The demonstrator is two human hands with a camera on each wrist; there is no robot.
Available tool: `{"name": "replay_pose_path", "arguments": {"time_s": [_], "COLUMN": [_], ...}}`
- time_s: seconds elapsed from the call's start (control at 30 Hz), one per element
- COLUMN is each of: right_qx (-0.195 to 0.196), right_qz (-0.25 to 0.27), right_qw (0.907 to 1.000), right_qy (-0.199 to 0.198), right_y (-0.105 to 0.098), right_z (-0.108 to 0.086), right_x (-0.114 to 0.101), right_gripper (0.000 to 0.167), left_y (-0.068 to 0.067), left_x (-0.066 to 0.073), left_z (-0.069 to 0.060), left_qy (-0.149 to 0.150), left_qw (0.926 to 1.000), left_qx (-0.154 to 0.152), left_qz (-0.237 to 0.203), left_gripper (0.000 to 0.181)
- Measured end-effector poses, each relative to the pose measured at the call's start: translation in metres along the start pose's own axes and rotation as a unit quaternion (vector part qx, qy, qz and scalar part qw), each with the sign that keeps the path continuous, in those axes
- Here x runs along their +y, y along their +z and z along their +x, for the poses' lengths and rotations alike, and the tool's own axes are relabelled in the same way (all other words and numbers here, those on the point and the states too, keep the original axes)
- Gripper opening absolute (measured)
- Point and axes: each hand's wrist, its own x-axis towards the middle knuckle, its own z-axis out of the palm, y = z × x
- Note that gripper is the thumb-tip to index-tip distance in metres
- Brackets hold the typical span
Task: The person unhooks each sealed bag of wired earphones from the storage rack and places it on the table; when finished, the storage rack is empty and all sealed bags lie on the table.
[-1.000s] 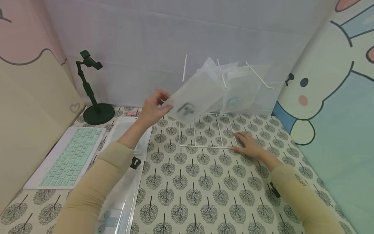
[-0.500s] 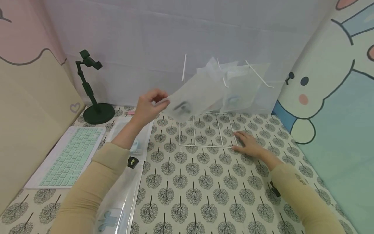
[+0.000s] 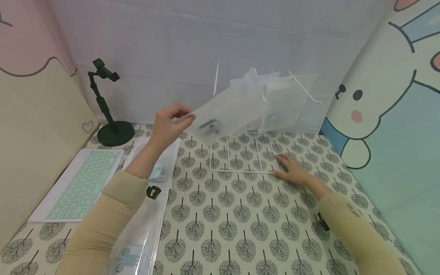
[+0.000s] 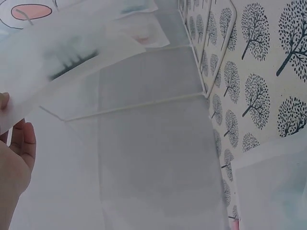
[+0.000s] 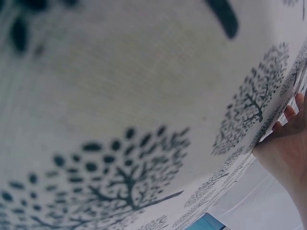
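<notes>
With thumb and fingers, my left hand (image 3: pixel 171 124) pinches the lower left corner of a frosted plastic bag (image 3: pixel 237 105). A dark item (image 3: pixel 210 125) shows blurrily through it; its kind cannot be told. The bag slants up toward the middle prong of a white wire rack (image 3: pixel 244 172). In the left wrist view, the same bag (image 4: pixel 29 72) spreads out from my fingers. My right hand (image 3: pixel 292 170) rests on the table at the rack's right front corner, touching its base wire. The right wrist view shows that hand (image 5: pixel 288 148) at its edge.
More frosted bags (image 3: pixel 288 103) hang on the rack's right side; a left prong (image 3: pixel 215 80) sticks out bare. A pale green keyboard (image 3: pixel 82 183), a dark green stand (image 3: pixel 115 131) and flat bags (image 3: pixel 151 214) with light blue items lie at left. A backdrop (image 3: pixel 154 49) stands behind.
My left hand has moved left, drawing the bag's lower corner with it, so the bag lies more slanted. The right hand has stayed in place.
</notes>
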Motion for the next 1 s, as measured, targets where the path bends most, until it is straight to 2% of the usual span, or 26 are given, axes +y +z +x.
{"name": "replay_pose_path", "arguments": {"time_s": [0.2,0.4,1.0], "right_qx": [-0.003,-0.002,0.001], "right_qz": [0.007,0.01,0.004], "right_qw": [1.0,0.9999,1.0], "right_qy": [-0.001,0.001,0.002], "right_y": [-0.001,0.0,0.002], "right_z": [-0.001,0.0,0.0], "right_x": [-0.003,-0.001,0.002], "right_gripper": [0.078,0.077,0.078], "left_y": [-0.002,-0.004,-0.012], "left_x": [0.008,0.014,0.026], "left_z": [0.0,0.002,0.001], "left_qy": [-0.02,-0.013,-0.019], "left_qw": [0.9996,0.9991,0.9996], "left_qx": [0.011,0.016,0.009], "left_qz": [-0.019,-0.038,-0.017], "left_gripper": [0.006,0.009,0.006]}}
